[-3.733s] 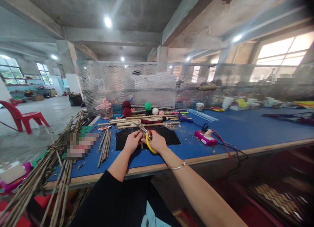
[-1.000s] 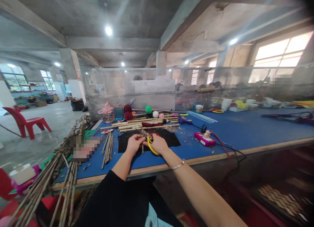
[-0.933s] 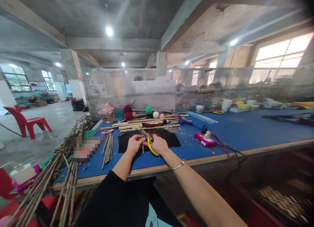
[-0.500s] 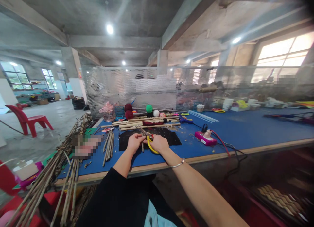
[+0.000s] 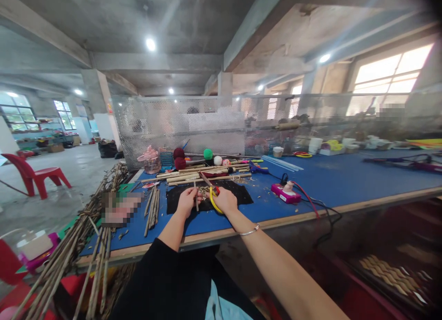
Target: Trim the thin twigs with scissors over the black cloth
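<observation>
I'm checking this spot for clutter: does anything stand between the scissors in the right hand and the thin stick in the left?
Nothing large visibly separates the scissors in the right hand from the thin stick in the left hand; only small pale bits show between the hands, possibly lying on the black cloth.

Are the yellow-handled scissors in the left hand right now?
No: the right hand grips the yellow-handled scissors, while the left hand holds a thin stick.
</observation>
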